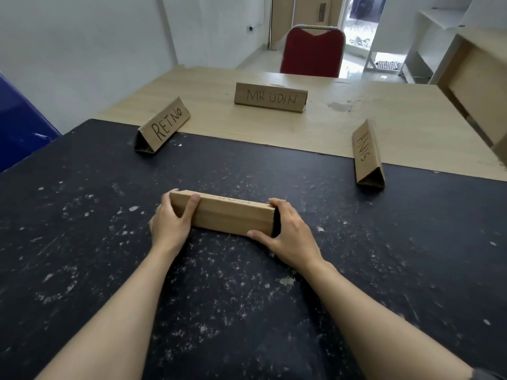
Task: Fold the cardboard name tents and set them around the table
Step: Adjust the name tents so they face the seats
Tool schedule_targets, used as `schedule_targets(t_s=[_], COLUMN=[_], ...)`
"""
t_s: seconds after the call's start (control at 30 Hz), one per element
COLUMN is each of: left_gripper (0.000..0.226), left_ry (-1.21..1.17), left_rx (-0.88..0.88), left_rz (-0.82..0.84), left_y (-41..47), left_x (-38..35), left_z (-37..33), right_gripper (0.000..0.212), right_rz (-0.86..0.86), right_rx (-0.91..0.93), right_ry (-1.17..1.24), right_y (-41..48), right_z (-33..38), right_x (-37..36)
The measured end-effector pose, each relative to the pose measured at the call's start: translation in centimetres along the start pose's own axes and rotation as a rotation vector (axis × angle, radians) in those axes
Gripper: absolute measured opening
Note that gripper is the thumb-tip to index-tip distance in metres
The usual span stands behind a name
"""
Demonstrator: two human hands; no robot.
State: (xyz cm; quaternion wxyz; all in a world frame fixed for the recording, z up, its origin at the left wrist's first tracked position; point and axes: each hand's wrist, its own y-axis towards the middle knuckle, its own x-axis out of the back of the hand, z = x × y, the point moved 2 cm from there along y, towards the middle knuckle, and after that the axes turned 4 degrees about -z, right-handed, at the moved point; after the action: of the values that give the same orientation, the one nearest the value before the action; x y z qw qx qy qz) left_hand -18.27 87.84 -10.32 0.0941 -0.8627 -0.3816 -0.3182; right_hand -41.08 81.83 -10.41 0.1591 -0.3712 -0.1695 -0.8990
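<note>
A folded cardboard name tent (227,215) rests on the black table (247,283) right in front of me, its written face turned away. My left hand (170,223) grips its left end, thumb on the top edge. My right hand (288,234) grips its right end, fingers over the open triangular side. Three other folded tents stand further out: "RETNO" (164,126) at the left, "MR UDIN" (270,97) in the far middle, and one reading "ANS" (367,154) at the right.
The black table butts against a light wooden table (329,127). A red chair (312,52) stands at its far end. A blue object (22,122) is at the left, cardboard panels and white shelves (439,37) at the right.
</note>
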Motion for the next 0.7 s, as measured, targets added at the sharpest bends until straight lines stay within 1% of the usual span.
schedule_targets(t_s=[0.07,0.2,0.37,0.47,0.53,0.6,0.63,0.7], left_gripper=[0.068,0.066,0.067,0.066,0.066,0.070,0.072,0.070], left_ry=[0.039,0.076,0.105,0.068,-0.017,-0.106,-0.115,-0.058], left_rx=[0.002,-0.036,-0.087,-0.072,-0.017,0.028,0.030,-0.033], left_rz=[-0.033,-0.032,-0.026,-0.016,-0.008,-0.022,-0.041,-0.087], left_y=[-0.1,-0.1,0.5,0.4,0.5,1.2,1.8,3.4], left_x=[-0.2,-0.1,-0.3,-0.2,0.2,1.1,1.5,2.1], left_z=[0.1,-0.1,0.1,0.1,-0.1,-0.8,-1.5,-3.6], right_gripper=[0.078,0.074,0.074,0.078,0.079,0.071,0.066,0.060], right_rz=[-0.004,-0.008,-0.020,-0.018,-0.047,-0.117,-0.149,-0.197], right_rx=[0.000,-0.008,-0.020,-0.028,-0.055,-0.106,-0.138,-0.195], right_ry=[-0.014,-0.038,-0.064,-0.054,0.015,0.132,0.183,0.250], right_y=[0.0,-0.2,-0.1,-0.3,-0.5,-0.2,0.1,1.5], right_z=[0.1,0.3,0.6,0.7,0.9,1.3,1.5,2.0], right_x=[0.0,-0.1,-0.1,0.0,0.1,0.4,0.6,1.1])
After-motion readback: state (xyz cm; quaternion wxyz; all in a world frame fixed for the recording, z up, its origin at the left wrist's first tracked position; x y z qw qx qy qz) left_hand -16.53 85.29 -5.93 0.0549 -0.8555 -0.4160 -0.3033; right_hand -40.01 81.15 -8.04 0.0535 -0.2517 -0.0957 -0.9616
